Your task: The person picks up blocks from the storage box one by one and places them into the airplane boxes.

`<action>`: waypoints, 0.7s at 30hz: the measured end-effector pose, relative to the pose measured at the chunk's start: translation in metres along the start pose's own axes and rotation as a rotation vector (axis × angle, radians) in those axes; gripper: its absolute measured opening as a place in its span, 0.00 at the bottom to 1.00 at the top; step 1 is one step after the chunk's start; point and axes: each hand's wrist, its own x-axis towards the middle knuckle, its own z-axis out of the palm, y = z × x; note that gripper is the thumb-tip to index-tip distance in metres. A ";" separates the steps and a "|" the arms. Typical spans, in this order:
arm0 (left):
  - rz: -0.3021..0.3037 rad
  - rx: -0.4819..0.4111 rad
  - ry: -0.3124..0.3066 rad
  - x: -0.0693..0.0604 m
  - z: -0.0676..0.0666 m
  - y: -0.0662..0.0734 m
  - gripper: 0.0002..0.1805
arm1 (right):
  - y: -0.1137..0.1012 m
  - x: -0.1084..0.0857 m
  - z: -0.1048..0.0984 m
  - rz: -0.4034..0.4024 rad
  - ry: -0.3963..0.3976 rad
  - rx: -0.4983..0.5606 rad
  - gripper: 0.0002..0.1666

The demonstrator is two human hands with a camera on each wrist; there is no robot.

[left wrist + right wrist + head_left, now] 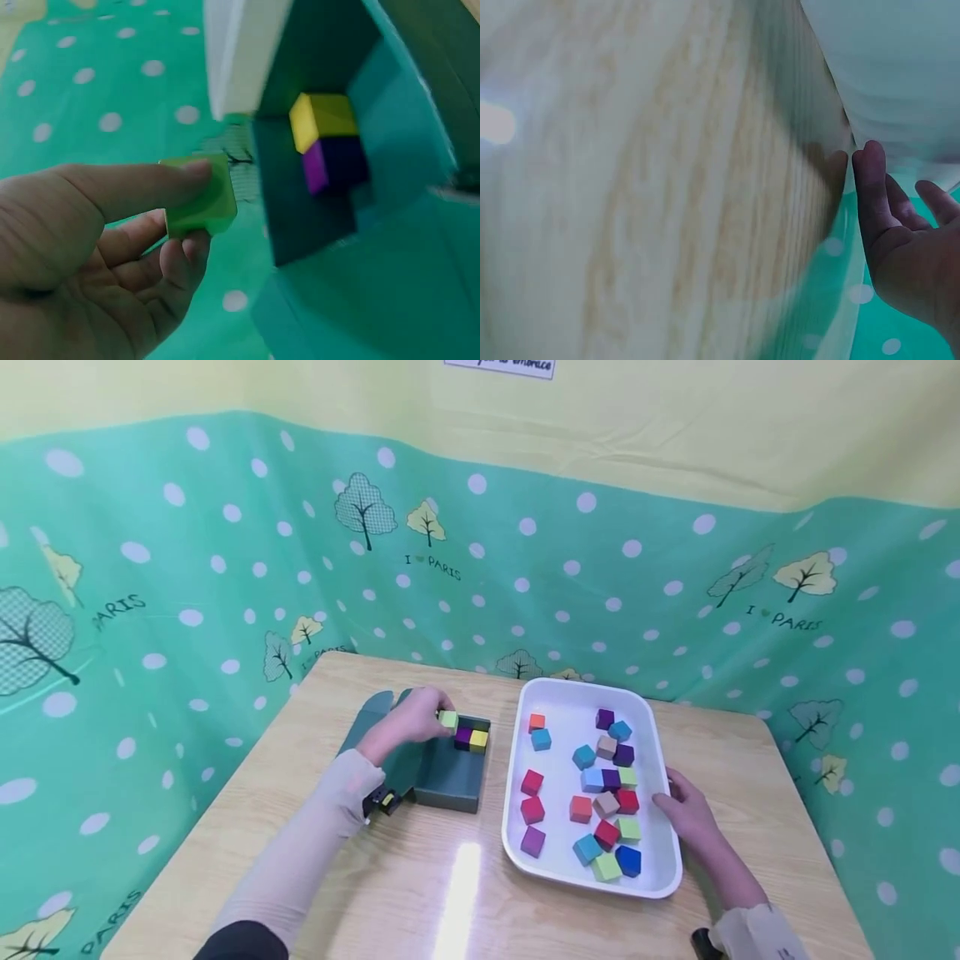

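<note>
My left hand (411, 720) pinches a light green cube (201, 196) between thumb and fingers. It is above the far left part of an open dark teal box (450, 797). Inside, against the far wall, a purple cube (335, 165) and a yellow cube (324, 120) sit side by side. My right hand (692, 814) holds the right edge of a white tray (517, 860), thumb over the rim and fingers along the outer wall (900, 82). Many coloured cubes lie scattered in the tray, among them a blue cube (628, 861) and an orange cube (537, 722).
The box and tray stand on a light wooden table (390, 893), the box left of the tray with a narrow gap between. The box's lid (360, 722) lies folded back on the left. A green dotted curtain (480, 602) hangs behind the table and around its sides.
</note>
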 end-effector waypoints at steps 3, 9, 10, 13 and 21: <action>0.009 0.075 -0.001 0.007 0.003 -0.006 0.14 | -0.002 0.000 -0.001 0.004 -0.014 0.019 0.40; -0.022 0.191 0.005 0.012 0.012 -0.018 0.20 | -0.003 0.002 0.000 0.018 -0.022 0.030 0.40; -0.024 0.203 0.012 0.012 0.013 -0.019 0.20 | -0.003 0.003 0.000 0.016 -0.021 0.035 0.40; -0.030 0.219 0.028 0.012 0.016 -0.023 0.21 | -0.005 0.005 -0.001 0.009 -0.022 0.039 0.40; -0.032 0.201 0.063 0.013 0.028 -0.030 0.21 | -0.002 0.002 -0.001 0.030 -0.021 0.046 0.40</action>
